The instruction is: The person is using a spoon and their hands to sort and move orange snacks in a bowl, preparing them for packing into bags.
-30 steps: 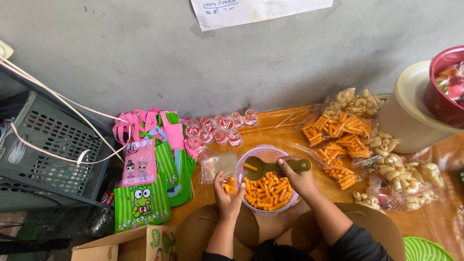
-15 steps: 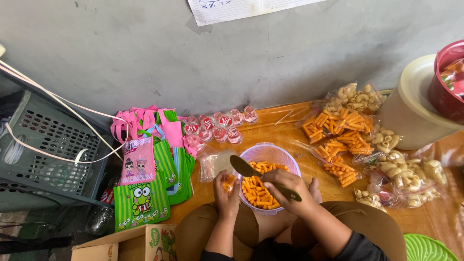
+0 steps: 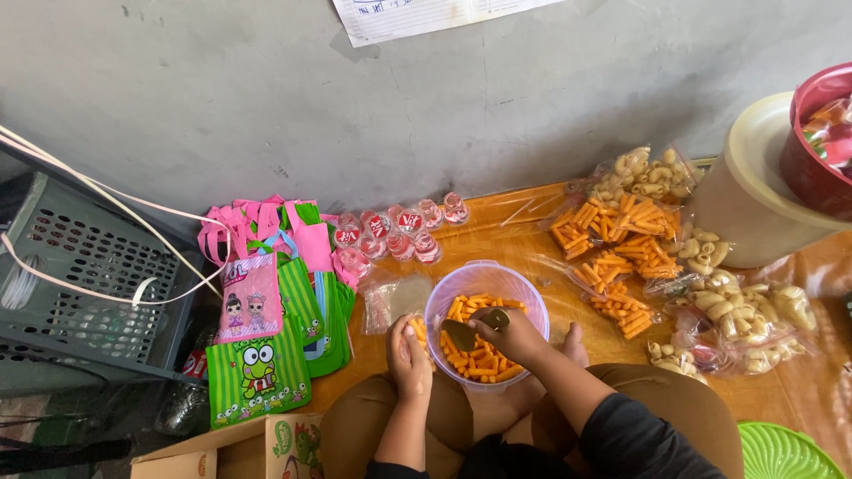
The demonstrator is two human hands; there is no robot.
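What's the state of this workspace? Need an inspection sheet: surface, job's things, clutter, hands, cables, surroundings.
Surface: orange floor mat, partly covered.
Job's things: clear bowl of orange snack sticks; small clear bag with a few sticks in it; dark scoop.
Clutter: filled snack bags of orange and pale pieces at right; sealed water cups; green and pink gift bags; cardboard box.
Hands: left hand holds the small clear bag beside the bowl; right hand grips the scoop in the bowl.
Cables: pale cords draped over a grey crate.
Surroundings: grey wall, cream tub, red bucket.
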